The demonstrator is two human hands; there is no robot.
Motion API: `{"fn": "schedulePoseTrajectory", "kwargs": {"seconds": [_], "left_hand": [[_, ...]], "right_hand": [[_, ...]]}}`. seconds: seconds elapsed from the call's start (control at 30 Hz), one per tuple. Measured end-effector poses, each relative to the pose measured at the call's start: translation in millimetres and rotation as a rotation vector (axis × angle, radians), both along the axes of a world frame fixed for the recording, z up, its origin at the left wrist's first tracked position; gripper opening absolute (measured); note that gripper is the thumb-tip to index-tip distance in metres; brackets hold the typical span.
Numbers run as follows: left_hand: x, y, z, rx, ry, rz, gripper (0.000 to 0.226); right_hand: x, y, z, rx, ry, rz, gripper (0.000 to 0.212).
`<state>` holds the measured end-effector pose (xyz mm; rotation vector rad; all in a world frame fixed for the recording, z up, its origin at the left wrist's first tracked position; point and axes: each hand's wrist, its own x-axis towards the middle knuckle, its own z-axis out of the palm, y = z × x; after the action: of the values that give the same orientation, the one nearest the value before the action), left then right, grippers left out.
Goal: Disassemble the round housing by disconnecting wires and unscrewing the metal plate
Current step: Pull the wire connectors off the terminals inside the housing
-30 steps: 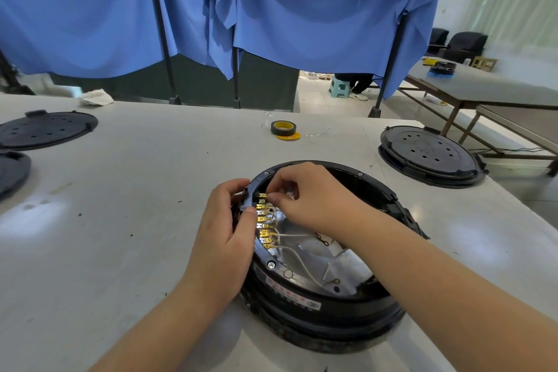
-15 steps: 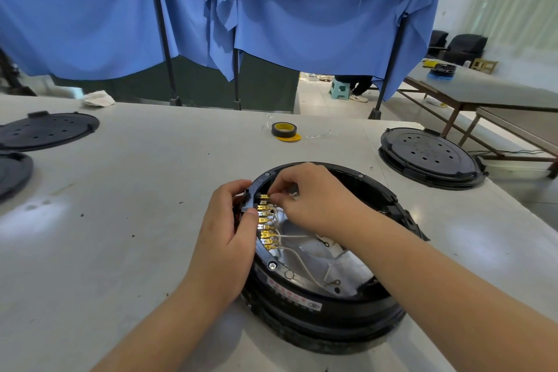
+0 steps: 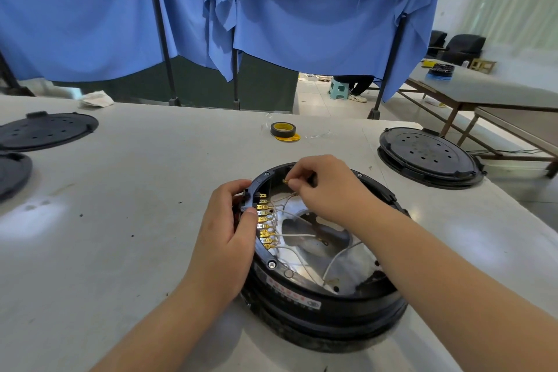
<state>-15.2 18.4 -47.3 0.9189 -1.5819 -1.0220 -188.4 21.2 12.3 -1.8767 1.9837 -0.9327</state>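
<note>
Right hand [image 3: 326, 187] pinching wire connector [image 3: 285, 181], left hand [image 3: 229, 220] gripping round housing [image 3: 332, 308], white table [image 3: 120, 220], blue curtains [image 3: 302, 9] behind

White worktable [image 3: 126, 220]; blue curtains [image 3: 302, 9] on dark poles [image 3: 161, 27] behind; pale tiled floor [image 3: 314, 93] with green stool [image 3: 338, 88]; second table [image 3: 483, 90] and black chairs [image 3: 462, 47] at right.
</note>
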Motion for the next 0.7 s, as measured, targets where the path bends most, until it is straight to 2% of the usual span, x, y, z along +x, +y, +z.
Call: {"fn": "schedulePoseTrajectory", "kwargs": {"seconds": [0.23, 0.33, 0.47, 0.6, 0.7], "left_hand": [[0.1, -0.6, -1.2, 0.005, -0.02, 0.003, 0.028], [-0.5, 0.2, -0.4, -0.004, -0.03, 0.011, 0.027], [-0.6, 0.6, -0.1, -0.005, -0.02, 0.007, 0.025], [-0.4, 0.3, -0.7, -0.008, -0.036, 0.009, 0.031], [-0.9, 0.8, -0.4, -0.011, -0.033, 0.02, 0.033]], "right_hand": [[2.6, -2.7, 3.9, -0.109, -0.132, -0.068, 0.016], [1.9, -1.2, 14.9, -0.113, -0.301, -0.097, 0.016], [0.7, 1.0, 32.6, 0.02, -0.62, -0.091, 0.019], [-5.7, 4.3, 50.6, 0.079, -0.745, -0.098, 0.017], [-14.0, 7.3, 68.0, 0.047, -0.812, -0.05, 0.015]]}}
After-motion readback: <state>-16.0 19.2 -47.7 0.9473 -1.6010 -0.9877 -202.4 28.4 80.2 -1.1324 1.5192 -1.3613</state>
